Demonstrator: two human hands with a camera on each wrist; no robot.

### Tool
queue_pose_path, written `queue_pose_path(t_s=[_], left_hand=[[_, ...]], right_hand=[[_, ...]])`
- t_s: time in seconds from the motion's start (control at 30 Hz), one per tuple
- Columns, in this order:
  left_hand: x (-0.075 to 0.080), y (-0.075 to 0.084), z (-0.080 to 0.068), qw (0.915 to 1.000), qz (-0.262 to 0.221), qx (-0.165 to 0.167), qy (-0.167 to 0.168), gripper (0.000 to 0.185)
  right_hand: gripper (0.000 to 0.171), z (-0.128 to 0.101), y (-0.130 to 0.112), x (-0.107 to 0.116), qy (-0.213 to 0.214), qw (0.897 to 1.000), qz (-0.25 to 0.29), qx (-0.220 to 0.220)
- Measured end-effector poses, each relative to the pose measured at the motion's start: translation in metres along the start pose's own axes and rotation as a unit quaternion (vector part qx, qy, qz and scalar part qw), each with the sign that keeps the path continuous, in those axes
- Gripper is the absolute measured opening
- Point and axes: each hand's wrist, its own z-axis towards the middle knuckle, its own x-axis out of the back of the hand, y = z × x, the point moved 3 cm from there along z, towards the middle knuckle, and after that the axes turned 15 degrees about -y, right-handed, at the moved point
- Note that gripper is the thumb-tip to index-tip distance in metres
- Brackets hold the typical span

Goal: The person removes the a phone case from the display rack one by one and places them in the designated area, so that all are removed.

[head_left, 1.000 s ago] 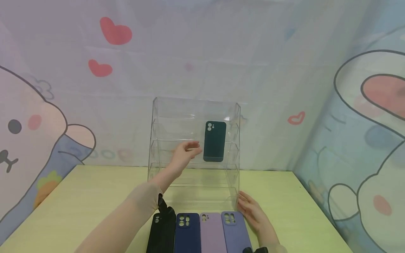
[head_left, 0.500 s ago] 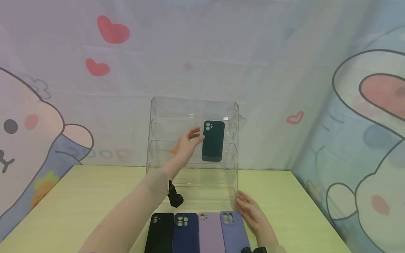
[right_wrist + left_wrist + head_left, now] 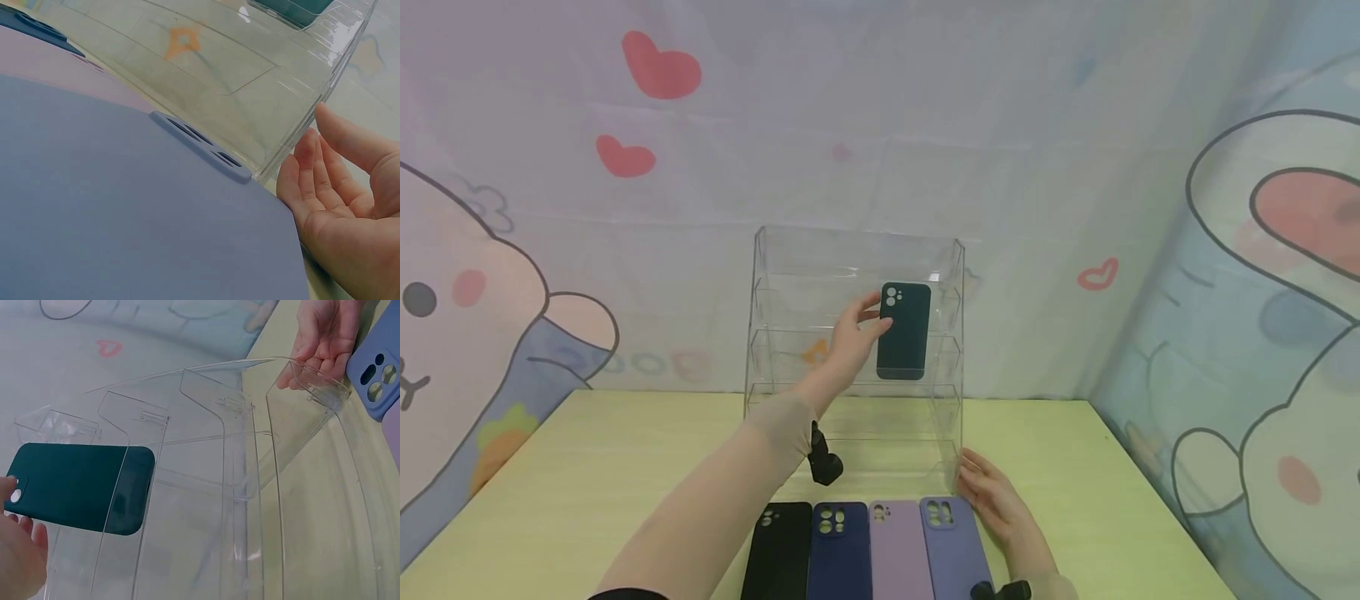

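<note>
A dark green phone case (image 3: 908, 342) stands upright in an upper tier of the clear acrylic rack (image 3: 865, 454), toward its right side. My left hand (image 3: 853, 340) pinches the case at its upper left edge, thumb on the face beside the camera holes and the other fingers at the edge. In the left wrist view the lower end of the green case (image 3: 75, 486) shows through a clear front panel. At the rack's lower right corner, my right hand (image 3: 997, 504) touches the side with loosely bent fingers; the right wrist view shows its thumb against the clear edge.
In front of the rack lie a black phone case (image 3: 778, 546), a dark blue one (image 3: 841, 554), a pale pink-purple one (image 3: 901, 550) and a lavender one (image 3: 957, 550), side by side. A cartoon-printed cloth (image 3: 1030, 167) hangs behind the yellow table (image 3: 647, 450).
My left hand has risen and moved right from beside the green phone case to its edge and taken hold of it. The right hand stays at the rack's corner.
</note>
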Motion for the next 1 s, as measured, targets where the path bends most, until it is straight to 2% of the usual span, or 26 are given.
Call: queue_pose_path(t_s=[0.17,0.4,0.63,0.83,1.0], left_hand=[[-0.0013,0.0015,0.0007,0.9998,0.0,-0.014,0.012,0.054],[-0.0019,0.0051,0.002,0.9996,-0.009,-0.026,-0.006,0.06],[0.0021,0.0047,0.0005,0.9997,-0.018,-0.013,0.006,0.056],[0.0036,0.003,-0.0008,0.9993,-0.025,-0.005,0.025,0.045],[0.0024,0.0014,-0.0039,0.9988,-0.043,0.0,0.024,0.042]], right_hand=[[0.063,-0.001,0.0004,-0.0021,0.009,1.0,-0.011,0.002],[0.064,0.0009,0.001,-0.0055,0.002,1.0,0.007,0.005],[0.066,0.0002,0.0024,-0.0063,0.002,1.0,-0.015,0.006],[0.065,0.0005,0.0011,-0.0048,-0.002,1.0,0.005,0.002],[0.066,0.0006,0.0005,-0.0056,-0.01,1.0,0.008,-0.003]])
